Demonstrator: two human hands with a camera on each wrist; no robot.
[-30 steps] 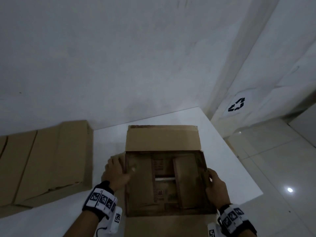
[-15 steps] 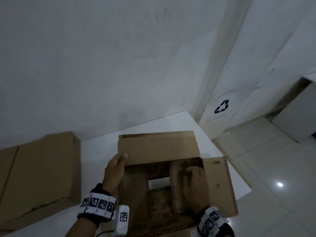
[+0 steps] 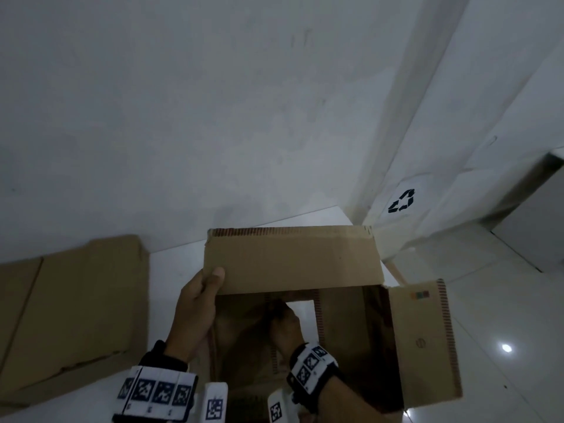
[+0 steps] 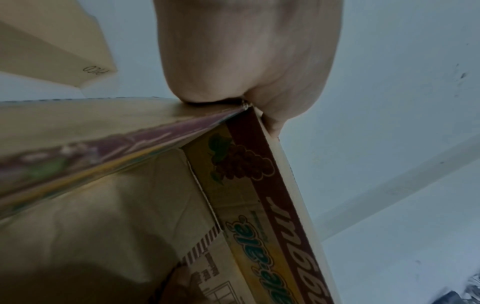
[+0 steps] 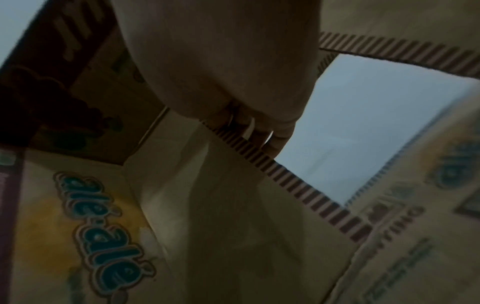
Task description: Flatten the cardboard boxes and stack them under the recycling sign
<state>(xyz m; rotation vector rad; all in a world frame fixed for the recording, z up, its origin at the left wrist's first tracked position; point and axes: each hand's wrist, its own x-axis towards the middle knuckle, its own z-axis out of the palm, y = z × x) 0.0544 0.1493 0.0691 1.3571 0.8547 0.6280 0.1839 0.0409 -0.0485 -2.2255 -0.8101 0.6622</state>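
A brown cardboard box (image 3: pixel 293 257) stands open on the white table (image 3: pixel 177 261), its far flap raised and its right flap (image 3: pixel 424 340) folded outward. My left hand (image 3: pixel 198 303) grips the box's far-left corner, thumb on the far flap; the left wrist view shows that hand (image 4: pixel 249 61) clamped on the printed corner (image 4: pixel 241 164). My right hand (image 3: pixel 283 319) reaches inside the box. Its fingers (image 5: pixel 259 139) curl round the striped edge of a bottom flap (image 5: pixel 233 195). Between the bottom flaps a gap (image 3: pixel 302 309) shows the white table. The recycling sign (image 3: pixel 402 201) is on the wall to the right.
Flattened cardboard (image 3: pixel 70 309) lies on the table's left side against the white wall. The table ends just right of the box; beyond it is glossy tiled floor (image 3: pixel 503 300) below the sign. A grey panel (image 3: pixel 537 227) stands at far right.
My right hand left the box's right wall and went inside to a bottom flap. The right flap swung outward, the bottom gap widened, and my left hand shifted to the far-left corner.
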